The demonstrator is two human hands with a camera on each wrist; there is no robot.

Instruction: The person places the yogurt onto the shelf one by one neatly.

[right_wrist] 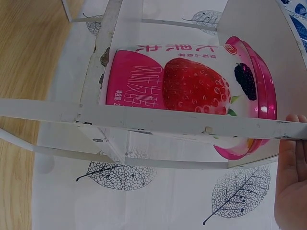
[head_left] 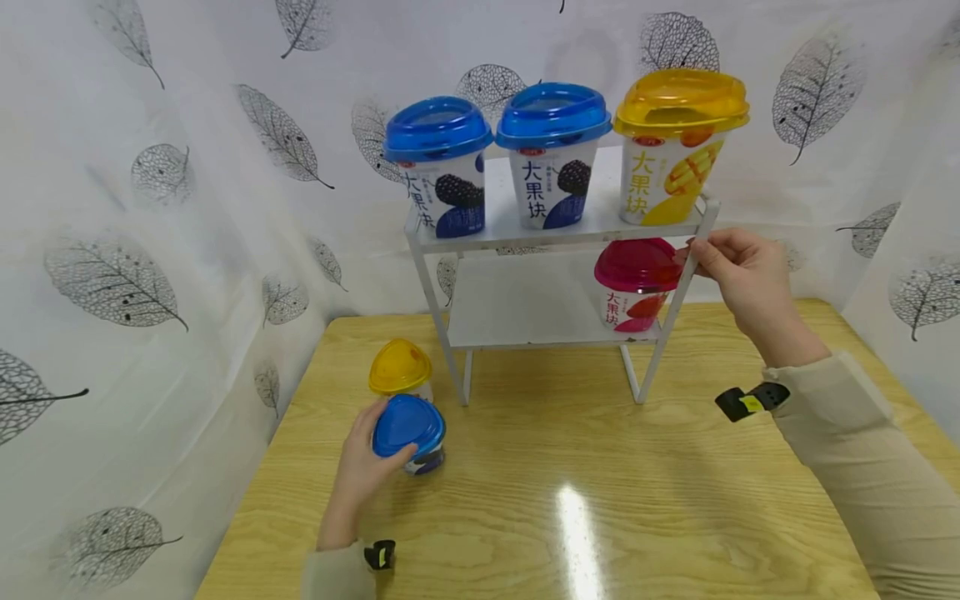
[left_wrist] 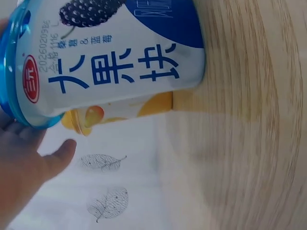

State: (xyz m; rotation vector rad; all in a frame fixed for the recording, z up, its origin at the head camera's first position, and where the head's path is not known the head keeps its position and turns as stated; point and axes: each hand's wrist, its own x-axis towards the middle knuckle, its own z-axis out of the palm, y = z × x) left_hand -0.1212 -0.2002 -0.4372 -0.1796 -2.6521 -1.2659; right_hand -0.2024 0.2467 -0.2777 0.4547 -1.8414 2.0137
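My left hand holds a blue-lidded yogurt cup by its lid, thumb on one side and fingers on the other. Its blackberry label faces the camera in the left wrist view, and the cup stands upright on the table. A yellow-lidded cup stands just behind it, partly covered. At the right front post of a white two-tier rack, my right hand grips the post below the top shelf. Beside those fingers, on the lower shelf, sits a pink-lidded strawberry cup, partly hidden by the post.
On the top shelf stand two blue-lidded cups and a yellow-lidded cup. The rack rests on a wood-grain table. Behind and beside it hangs a white leaf-patterned sheet.
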